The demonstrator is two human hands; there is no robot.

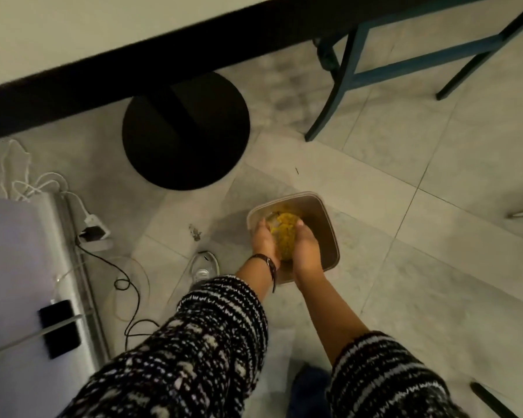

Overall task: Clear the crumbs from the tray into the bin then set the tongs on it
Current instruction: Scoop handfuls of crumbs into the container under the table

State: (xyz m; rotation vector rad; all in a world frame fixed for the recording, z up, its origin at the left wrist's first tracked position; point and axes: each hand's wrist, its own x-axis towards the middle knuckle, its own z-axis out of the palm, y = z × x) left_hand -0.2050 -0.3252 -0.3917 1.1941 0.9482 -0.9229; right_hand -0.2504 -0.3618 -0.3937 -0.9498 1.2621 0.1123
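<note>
While the fingers [261, 229] of both hands curl inward toward each other, they cup a heap of yellow crumbs [282, 233] between them. The left hand [264, 241] closes on the heap from one side and the right hand [304, 247] from the other, palms facing, so the crumbs sit pressed in the hollow the two hands make. Whether a tray or a sheet lies under the crumbs cannot be told; something pale shows at the far left of the heap, blurred. A dark strap bracelet [269, 263] circles the left wrist. Both forearms are bare up to black-and-white knitted sleeves [218, 327]. The hands and crumbs hang directly over the open mouth of a square brown bin [326, 224], which stands on the pale tiled floor [405, 297]. Beyond the bin is the round black table base [186, 131], under the dark edge of a pale table [73, 40]. A blue chair frame [354, 67] stands at the far right, and white and black cables [37, 182] trail at the left beside a grey unit [15, 267].
</note>
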